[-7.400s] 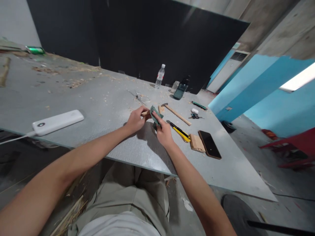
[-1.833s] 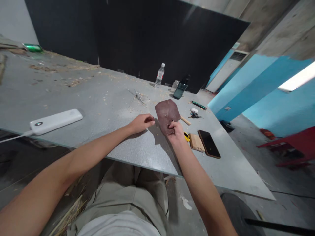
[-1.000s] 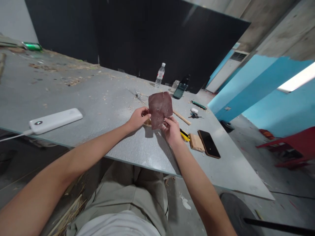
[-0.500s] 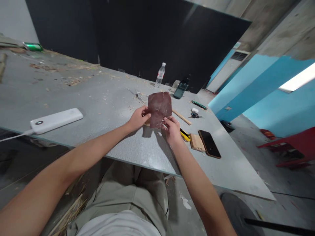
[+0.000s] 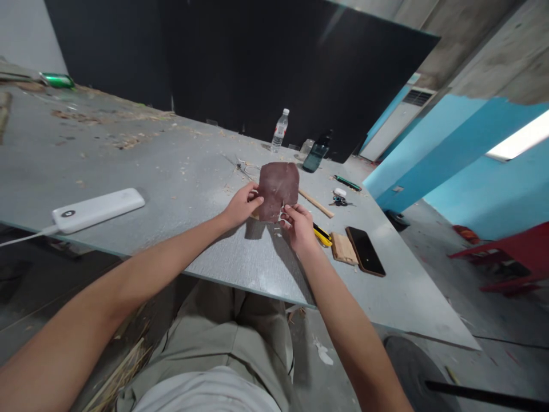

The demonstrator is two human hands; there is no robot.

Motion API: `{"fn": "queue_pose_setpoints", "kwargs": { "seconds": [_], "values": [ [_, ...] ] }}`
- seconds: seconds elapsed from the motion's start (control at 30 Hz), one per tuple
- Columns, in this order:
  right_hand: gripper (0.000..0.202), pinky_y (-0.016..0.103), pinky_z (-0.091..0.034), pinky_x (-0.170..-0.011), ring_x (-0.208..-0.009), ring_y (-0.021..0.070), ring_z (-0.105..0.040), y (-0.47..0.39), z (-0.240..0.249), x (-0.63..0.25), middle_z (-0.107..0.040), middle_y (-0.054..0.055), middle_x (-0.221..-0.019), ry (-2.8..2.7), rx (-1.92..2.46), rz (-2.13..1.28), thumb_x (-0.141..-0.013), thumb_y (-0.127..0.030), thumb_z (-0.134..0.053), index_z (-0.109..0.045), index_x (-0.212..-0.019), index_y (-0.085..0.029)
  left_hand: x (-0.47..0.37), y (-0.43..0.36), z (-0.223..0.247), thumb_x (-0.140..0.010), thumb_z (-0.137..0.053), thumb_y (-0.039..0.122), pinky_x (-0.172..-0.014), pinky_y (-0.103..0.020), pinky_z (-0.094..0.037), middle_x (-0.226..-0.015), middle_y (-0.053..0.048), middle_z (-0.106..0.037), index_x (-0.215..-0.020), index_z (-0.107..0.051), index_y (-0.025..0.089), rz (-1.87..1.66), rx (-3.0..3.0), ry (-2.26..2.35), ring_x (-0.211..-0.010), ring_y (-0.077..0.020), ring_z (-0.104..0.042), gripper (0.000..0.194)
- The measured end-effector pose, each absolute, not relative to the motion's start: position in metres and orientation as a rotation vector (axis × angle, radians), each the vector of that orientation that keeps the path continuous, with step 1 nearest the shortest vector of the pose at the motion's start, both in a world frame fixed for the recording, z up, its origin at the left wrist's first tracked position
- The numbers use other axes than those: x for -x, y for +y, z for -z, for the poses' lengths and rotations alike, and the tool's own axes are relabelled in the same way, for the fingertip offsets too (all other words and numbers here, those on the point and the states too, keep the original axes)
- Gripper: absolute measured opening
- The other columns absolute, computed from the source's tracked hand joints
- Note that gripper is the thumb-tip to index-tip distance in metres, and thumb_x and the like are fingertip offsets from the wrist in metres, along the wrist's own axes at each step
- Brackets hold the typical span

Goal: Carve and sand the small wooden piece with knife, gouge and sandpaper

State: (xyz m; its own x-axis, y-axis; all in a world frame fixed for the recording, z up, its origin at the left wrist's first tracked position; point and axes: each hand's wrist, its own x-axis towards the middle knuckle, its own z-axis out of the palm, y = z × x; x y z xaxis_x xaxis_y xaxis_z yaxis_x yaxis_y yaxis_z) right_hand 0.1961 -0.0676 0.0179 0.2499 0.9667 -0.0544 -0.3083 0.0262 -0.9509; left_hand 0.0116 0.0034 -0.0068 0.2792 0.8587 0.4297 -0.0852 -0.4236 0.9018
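Note:
A worn reddish-brown sheet of sandpaper (image 5: 278,182) is held up above the table between both hands. My left hand (image 5: 242,205) pinches its left edge, thumb in front and fingers behind. At the lower right edge, beside a notch or tear, my right hand (image 5: 299,225) grips the sheet with thumb and fingertips. Behind the sheet a thin wooden stick (image 5: 316,203) slants out to the right. Close to my right hand lies a yellow and black utility knife (image 5: 322,236). Something pale and yellowish shows in part beneath my left fingers; its kind is hidden.
Right of the knife are a wooden block (image 5: 344,249) and a phone (image 5: 366,252). Farther back stand a water bottle (image 5: 280,131) and a dark bottle (image 5: 316,153), near keys (image 5: 339,201) and a green pen-like tool (image 5: 347,183). A white power bank (image 5: 99,210) lies left. Wood shavings litter the table.
The sandpaper has tilted slightly, and its top edge looks more level and a little lower. Both hands keep their hold in nearly the same place.

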Motion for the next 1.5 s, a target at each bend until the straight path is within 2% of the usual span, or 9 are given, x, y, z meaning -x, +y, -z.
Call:
{"fn": "queue_pose_setpoints", "kwargs": {
  "seconds": [0.2,0.33,0.43,0.57,0.67,0.83,1.1,1.37,1.5],
  "values": [
    [0.036,0.023,-0.049,-0.058,-0.064,0.0106,-0.058,-0.069,-0.019,-0.198,-0.066,-0.004,-0.076,-0.779,1.088,-1.138,-0.060,-0.033,-0.090,-0.059,-0.074,-0.025,-0.017,-0.003,0.012,-0.082,-0.066,0.022,-0.066,-0.029,-0.055,-0.079,-0.001,-0.072,-0.115,-0.050,0.021,-1.118,-1.543,0.634,-0.068,-0.0169,-0.071,0.037],
    [0.032,0.023,-0.048,-0.056,-0.064,0.0108,-0.058,-0.069,-0.019,-0.197,-0.067,-0.004,-0.077,-0.782,1.091,-1.155,-0.059,-0.031,-0.089,-0.062,-0.075,-0.025,-0.016,-0.001,0.010,-0.073,-0.069,0.015,-0.062,-0.025,-0.052,-0.079,0.001,-0.071,-0.116,-0.056,0.020,-1.149,-1.537,0.622,-0.067,-0.0154,-0.069,0.045],
    [0.027,0.025,-0.051,-0.058,-0.065,0.0129,-0.060,-0.066,-0.016,-0.195,-0.070,-0.002,-0.077,-0.782,1.094,-1.163,-0.058,-0.028,-0.086,-0.066,-0.076,-0.026,-0.013,0.002,0.008,-0.070,-0.071,0.016,-0.063,-0.023,-0.050,-0.082,0.000,-0.071,-0.104,-0.063,0.018,-1.185,-1.545,0.598,-0.070,-0.0138,-0.067,0.035],
    [0.026,0.030,-0.057,-0.067,-0.075,0.0173,-0.067,-0.064,-0.014,-0.192,-0.074,-0.001,-0.081,-0.784,1.078,-1.156,-0.057,-0.022,-0.080,-0.071,-0.081,-0.026,-0.010,0.004,0.008,-0.068,-0.075,0.020,-0.059,-0.021,-0.043,-0.069,0.004,-0.063,-0.082,-0.060,0.018,-1.195,-1.554,0.580,-0.060,-0.0094,-0.057,0.020],
    [0.024,0.033,-0.058,-0.070,-0.076,0.0181,-0.067,-0.066,-0.015,-0.192,-0.074,-0.001,-0.080,-0.788,1.072,-1.159,-0.058,-0.022,-0.078,-0.071,-0.080,-0.025,-0.011,0.003,0.008,-0.067,-0.076,0.022,-0.059,-0.020,-0.043,-0.068,0.004,-0.064,-0.081,-0.060,0.018,-1.185,-1.552,0.574,-0.060,-0.0093,-0.057,0.021],
    [0.020,0.029,-0.056,-0.062,-0.068,0.0167,-0.064,-0.066,-0.017,-0.191,-0.072,-0.001,-0.071,-0.778,1.077,-1.146,-0.057,-0.024,-0.076,-0.067,-0.075,-0.026,-0.013,-0.001,0.003,-0.067,-0.079,0.025,-0.059,-0.021,-0.044,-0.069,0.003,-0.065,-0.081,-0.061,0.018,-1.138,-1.523,0.577,-0.061,-0.0108,-0.060,0.024],
    [0.021,0.026,-0.052,-0.058,-0.064,0.0147,-0.060,-0.061,-0.013,-0.195,-0.065,-0.002,-0.066,-0.759,1.087,-1.114,-0.056,-0.023,-0.078,-0.062,-0.070,-0.025,-0.010,-0.007,-0.007,-0.071,-0.083,0.030,-0.065,-0.025,-0.050,-0.081,-0.002,-0.071,-0.092,-0.068,0.018,-1.001,-1.469,0.545,-0.068,-0.0131,-0.066,0.030],
    [0.023,0.026,-0.054,-0.061,-0.067,0.0144,-0.063,-0.057,-0.010,-0.203,-0.069,-0.001,-0.073,-0.749,1.091,-1.147,-0.059,-0.023,-0.082,-0.067,-0.076,-0.024,-0.007,-0.013,-0.010,-0.063,-0.087,0.019,-0.085,-0.035,-0.057,-0.109,-0.009,-0.076,-0.113,-0.070,0.020,-0.884,-1.497,0.451,-0.091,-0.0192,-0.073,0.053],
    [0.023,0.027,-0.055,-0.064,-0.066,0.0143,-0.062,-0.056,-0.009,-0.205,-0.066,-0.003,-0.071,-0.749,1.103,-1.153,-0.061,-0.022,-0.084,-0.066,-0.076,-0.024,-0.010,-0.012,-0.008,-0.057,-0.091,0.013,-0.085,-0.037,-0.058,-0.108,-0.008,-0.076,-0.121,-0.068,0.020,-0.876,-1.537,0.470,-0.087,-0.0191,-0.073,0.068]
  ]
}}
